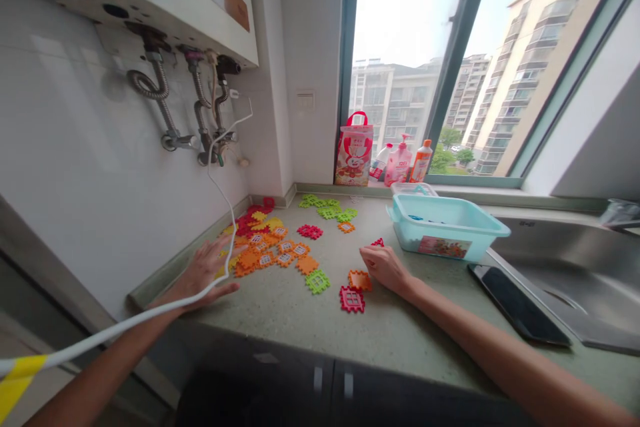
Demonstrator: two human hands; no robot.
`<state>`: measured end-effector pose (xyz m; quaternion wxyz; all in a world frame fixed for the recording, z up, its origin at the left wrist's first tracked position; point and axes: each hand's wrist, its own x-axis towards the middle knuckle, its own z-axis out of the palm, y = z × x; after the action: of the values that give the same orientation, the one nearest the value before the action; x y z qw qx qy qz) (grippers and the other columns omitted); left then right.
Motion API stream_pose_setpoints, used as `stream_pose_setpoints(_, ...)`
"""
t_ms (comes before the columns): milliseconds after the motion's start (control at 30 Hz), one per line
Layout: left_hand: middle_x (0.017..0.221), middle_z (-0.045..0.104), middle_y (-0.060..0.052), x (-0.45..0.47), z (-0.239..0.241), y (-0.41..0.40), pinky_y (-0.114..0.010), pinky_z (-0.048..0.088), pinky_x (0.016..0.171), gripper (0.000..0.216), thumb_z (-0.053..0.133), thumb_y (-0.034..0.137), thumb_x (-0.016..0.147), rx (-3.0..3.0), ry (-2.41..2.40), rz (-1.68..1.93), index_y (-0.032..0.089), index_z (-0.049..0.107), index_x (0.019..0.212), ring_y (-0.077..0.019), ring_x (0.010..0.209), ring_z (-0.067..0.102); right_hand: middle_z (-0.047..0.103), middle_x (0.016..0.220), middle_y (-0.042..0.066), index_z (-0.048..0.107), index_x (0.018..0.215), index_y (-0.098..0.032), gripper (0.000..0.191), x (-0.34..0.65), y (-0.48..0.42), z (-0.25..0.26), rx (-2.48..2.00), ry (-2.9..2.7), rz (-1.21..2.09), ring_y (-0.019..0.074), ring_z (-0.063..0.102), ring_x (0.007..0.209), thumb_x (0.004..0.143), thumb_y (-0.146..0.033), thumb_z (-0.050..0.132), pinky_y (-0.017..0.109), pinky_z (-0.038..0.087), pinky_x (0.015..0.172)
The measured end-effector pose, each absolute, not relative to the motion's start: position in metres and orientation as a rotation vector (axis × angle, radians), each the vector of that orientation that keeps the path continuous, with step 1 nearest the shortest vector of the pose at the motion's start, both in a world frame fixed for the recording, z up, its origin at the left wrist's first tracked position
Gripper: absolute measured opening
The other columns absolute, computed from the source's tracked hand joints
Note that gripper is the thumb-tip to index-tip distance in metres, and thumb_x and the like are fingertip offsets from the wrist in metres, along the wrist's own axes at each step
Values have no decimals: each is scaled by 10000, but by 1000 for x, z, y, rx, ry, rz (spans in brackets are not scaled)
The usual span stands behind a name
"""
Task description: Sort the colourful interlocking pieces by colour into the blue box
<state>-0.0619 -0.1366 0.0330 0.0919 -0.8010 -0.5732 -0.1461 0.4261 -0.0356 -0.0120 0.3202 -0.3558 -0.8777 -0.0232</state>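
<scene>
Stretched over the left edge of a pile of interlocking plastic tiles, my left hand has its fingers spread and grips nothing. The pile mixes orange tiles, yellow tiles and red tiles. My right hand is closed over the counter, fingers curled round a red tile whose edge shows past the knuckles. Just left of that wrist lie an orange tile and a red window tile. A green window tile lies between the hands.
Green tiles, a red cluster and a small orange window tile lie farther back. A light-blue bin stands beside the sink, with a phone before it. A white cable crosses over my left hand.
</scene>
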Motion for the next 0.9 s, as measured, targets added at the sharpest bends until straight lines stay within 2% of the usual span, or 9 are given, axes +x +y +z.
stream_pose_setpoints(33, 1564, 519, -110, -69, 35, -137, -633, 223, 1255, 784, 582, 767, 811, -2386, -1767, -364, 302, 629, 1441, -448, 1510, 327, 654, 724, 41, 660, 747, -197, 317, 426, -40, -9, -920, -2320, -22, 154, 569, 625, 949, -148, 420, 255, 448, 633)
stream_pose_setpoints(100, 1635, 435, -110, -76, 36, -134, -656, 191, 1258, 923, 533, 837, 801, -2425, -1845, -270, 301, 519, 1552, -454, 1562, 222, 724, 1121, 128, 725, 1103, -216, 287, 426, -53, -4, -903, -2352, 49, 231, 693, 971, 1017, -316, 470, 351, 545, 863)
stream_pose_setpoints(167, 1687, 344, -109, -75, 35, -129, -655, 178, 1261, 1002, 511, 882, 792, -2475, -1864, -196, 299, 437, 1604, -441, 1583, 168, 531, 1526, 172, 578, 1462, -284, 541, 428, -69, -2, -913, -2402, 91, 339, 550, 1368, 984, -536, 570, 517, 471, 1096)
stream_pose_setpoints(233, 1719, 263, -116, -72, 33, -124, -672, 169, 1253, 1067, 524, 911, 770, -2506, -1887, -125, 306, 370, 1635, -447, 1590, 125, 312, 1691, 151, 399, 1611, -347, 865, 431, -85, -3, -938, -2473, 126, 419, 340, 1529, 868, -699, 668, 639, 340, 1193)
stream_pose_setpoints(300, 1734, 195, -139, -70, 30, -121, -717, 158, 1230, 1120, 548, 926, 748, -2513, -1918, -71, 307, 320, 1653, -476, 1588, 81, 205, 1732, 126, 321, 1642, -377, 1050, 432, -97, -7, -972, -2539, 175, 469, 227, 1563, 761, -781, 727, 709, 246, 1214)
stream_pose_setpoints(367, 1743, 141, -151, -72, 27, -118, -755, 139, 1210, 1151, 571, 930, 736, -2506, -1925, -55, 307, 288, 1661, -506, 1580, 49, 125, 1750, 106, 279, 1649, -393, 1123, 430, -104, -11, -1033, -2588, 220, 495, 154, 1573, 717, -825, 731, 749, 185, 1212)
stream_pose_setpoints(533, 1756, 67, -118, -69, 11, -96, -770, 147, 1199, 1152, 611, 908, 739, -2453, -1922, -142, 351, 217, 1667, -518, 1573, 58, -33, 1761, 79, 230, 1655, -410, 1068, 408, -92, -11, -1180, -2623, 252, 498, 55, 1583, 777, -863, 638, 759, 69, 1217)
stream_pose_setpoints(767, 1758, 85, -106, -38, -1, -45, -739, 138, 1209, 1117, 609, 911, 744, -2392, -1947, -293, 389, 234, 1658, -510, 1574, 87, 27, 1764, 84, 253, 1647, -427, 1047, 337, -41, -5, -1145, -2593, 267, 516, 77, 1576, 777, -880, 621, 782, 52, 1196)
stream_pose_setpoints(900, 1752, 114, -133, -34, 2, -45, -722, 164, 1208, 1013, 479, 886, 856, -2329, -1933, -384, 354, 205, 1673, -480, 1577, 141, 68, 1763, 74, 251, 1646, -440, 1027, 286, -14, -5, -1104, -2574, 285, 508, 74, 1579, 789, -867, 622, 789, 51, 1190)
